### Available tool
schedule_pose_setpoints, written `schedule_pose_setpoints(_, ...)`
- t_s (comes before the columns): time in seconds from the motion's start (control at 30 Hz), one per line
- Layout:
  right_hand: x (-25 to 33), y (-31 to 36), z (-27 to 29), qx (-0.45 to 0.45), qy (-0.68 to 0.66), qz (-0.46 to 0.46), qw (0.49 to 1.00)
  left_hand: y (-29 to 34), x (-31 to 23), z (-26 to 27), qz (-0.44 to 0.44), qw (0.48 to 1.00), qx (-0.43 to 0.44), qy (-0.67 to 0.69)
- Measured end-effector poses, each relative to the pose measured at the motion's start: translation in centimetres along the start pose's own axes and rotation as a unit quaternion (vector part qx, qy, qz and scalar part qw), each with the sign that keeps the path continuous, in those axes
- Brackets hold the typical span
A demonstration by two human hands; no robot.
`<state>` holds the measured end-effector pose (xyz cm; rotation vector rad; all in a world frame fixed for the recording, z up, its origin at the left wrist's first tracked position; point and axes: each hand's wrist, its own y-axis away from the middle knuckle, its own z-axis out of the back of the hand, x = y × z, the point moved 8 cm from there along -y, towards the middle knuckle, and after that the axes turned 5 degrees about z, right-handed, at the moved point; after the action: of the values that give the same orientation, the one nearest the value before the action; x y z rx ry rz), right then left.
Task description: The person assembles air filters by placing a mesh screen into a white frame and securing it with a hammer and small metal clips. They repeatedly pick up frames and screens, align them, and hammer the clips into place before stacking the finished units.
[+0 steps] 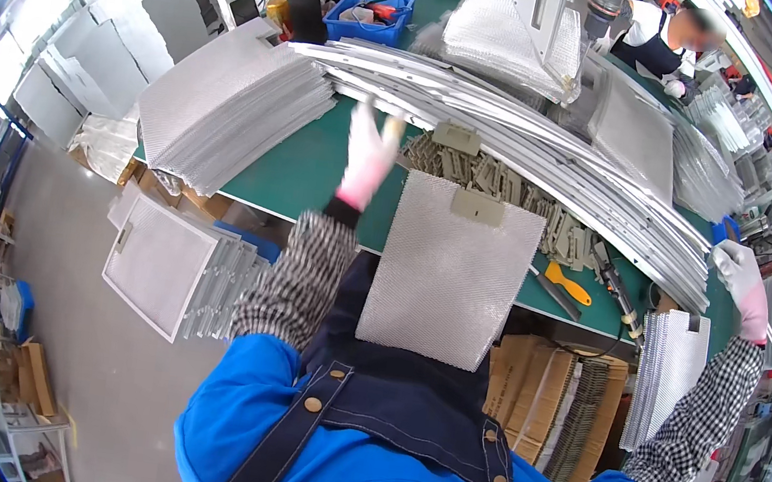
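Observation:
My left hand (370,154), in a white and pink glove, reaches forward over the green table (308,169) toward a long stack of silver metal frame strips (516,127); its fingers are spread near the strips' near edge. My right hand (740,275), gloved the same way, touches the far right end of that same stack. A silver mesh filter panel (450,268) with a grey clip (478,206) on its top edge lies in front of me, overhanging the table edge. Grey clips (500,178) lie in a row behind it.
A pile of mesh sheets (228,111) lies at left, finished framed filters (171,263) stand below the table, and more mesh panels (669,367) stand at right. A yellow-handled tool (569,283), a blue bin (371,13) and a black bottle (304,7) are there. Another person (666,39) works at the far end.

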<state>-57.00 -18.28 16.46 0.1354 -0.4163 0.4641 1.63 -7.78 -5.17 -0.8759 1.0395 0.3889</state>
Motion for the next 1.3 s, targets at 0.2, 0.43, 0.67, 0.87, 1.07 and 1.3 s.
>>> schedule_pose_setpoints(0.2,3.9,4.7,2.3,-0.071,0.034,0.043,0.996,-15.7,3.3,0.5,0.078,0.996,0.022,-0.031)
schedule_pose_setpoints(0.43,-10.6,15.2,1.5,-0.070,-0.114,-0.122,0.983,-10.5,1.4,2.8,-0.009,0.977,-0.052,-0.207)
schedule_pose_setpoints(0.67,-0.5,5.6,-5.8,-0.043,-0.128,0.058,0.989,8.2,4.1,-1.1,0.405,0.875,0.181,0.193)
schedule_pose_setpoints(0.87,15.8,-3.0,-14.2,0.042,-0.076,0.295,0.951,10.4,-2.6,-0.4,0.242,0.927,0.201,0.204)
schedule_pose_setpoints(1.07,25.9,-4.5,-20.8,0.029,-0.054,0.462,0.885,13.4,-7.4,3.4,0.223,0.955,0.186,0.062)
schedule_pose_setpoints(1.3,28.0,-4.9,-24.0,0.088,-0.048,0.404,0.909,14.3,-9.1,3.9,0.172,0.957,0.147,0.180)
